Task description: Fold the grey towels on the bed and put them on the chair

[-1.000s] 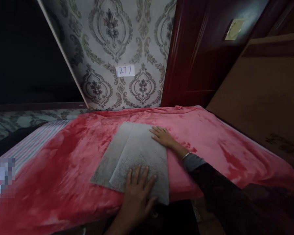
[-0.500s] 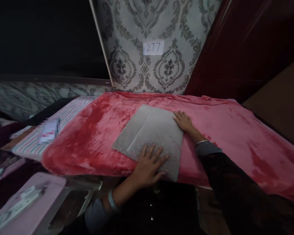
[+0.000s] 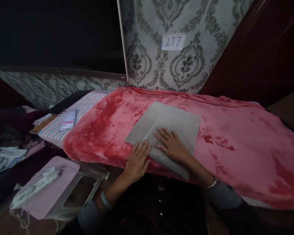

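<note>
A grey, plush-looking cloth [image 3: 178,116] lies folded on a red-and-pink fleece blanket [image 3: 240,130], with a straight fold line along its left side. My left hand [image 3: 137,160] rests flat at the cloth's lower left edge, fingers extended and lying on it. Across the middle of the cloth lies my right hand [image 3: 172,145], palm down with its fingers spread. The cloth's lower corner hangs toward the near edge, below my right hand. Neither hand grips anything.
To the left, a striped cloth [image 3: 52,132] carries a small blurred item [image 3: 68,120]. A pink stool [image 3: 41,209] with a white power strip [image 3: 35,189] stands at lower left. Behind are a dark screen [image 3: 56,36] and a wall paper marked 277 [image 3: 173,41].
My right hand has come from the cloth's far right corner down to its middle. My left hand has shifted to the lower left edge. The camera view has turned left.
</note>
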